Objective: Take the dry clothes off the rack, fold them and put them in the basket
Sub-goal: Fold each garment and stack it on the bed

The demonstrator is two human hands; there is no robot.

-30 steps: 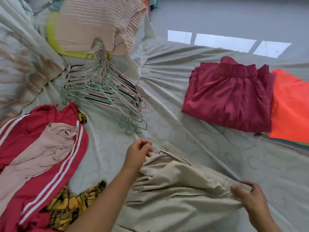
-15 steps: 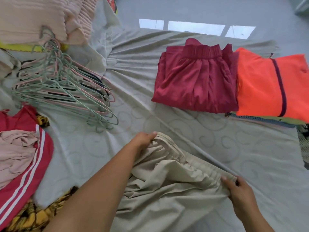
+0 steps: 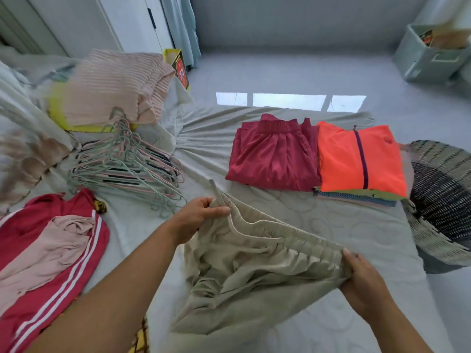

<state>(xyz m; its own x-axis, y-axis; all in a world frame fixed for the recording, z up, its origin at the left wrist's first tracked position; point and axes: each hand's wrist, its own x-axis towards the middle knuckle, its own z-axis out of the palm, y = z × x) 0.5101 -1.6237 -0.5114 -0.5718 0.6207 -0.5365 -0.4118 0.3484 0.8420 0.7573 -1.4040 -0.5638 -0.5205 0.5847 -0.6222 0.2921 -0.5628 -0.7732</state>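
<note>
Both hands hold the beige drawstring trousers [image 3: 244, 271] by the elastic waistband, which is stretched between them above the bed sheet [image 3: 331, 225]. The left hand [image 3: 201, 215] has its fingers curled round one end of the band, thumb on top, and the drawstring [image 3: 215, 189] sticks up just beyond its knuckles. The right hand [image 3: 362, 278] pinches the other end, fingers wrapped over the gathered edge. Below the grip the legs hang rumpled towards the person.

Beyond the grip lie folded maroon trousers [image 3: 272, 159] touching a folded orange zip jacket [image 3: 356, 159], which tops a low stack of folded pieces [image 3: 356, 198]. Out past the right hand, just beside that stack, stands the woven laundry basket [image 3: 438, 159] (its contents cannot be made out). Beyond the left hand is a heap of green and pink hangers [image 3: 127, 159], and farther off a pink ribbed sweater [image 3: 114, 82]. Left of the left forearm, a red white-striped garment [image 3: 33, 276] lies unfolded with a pale pink one [image 3: 46, 245] on it.
</note>
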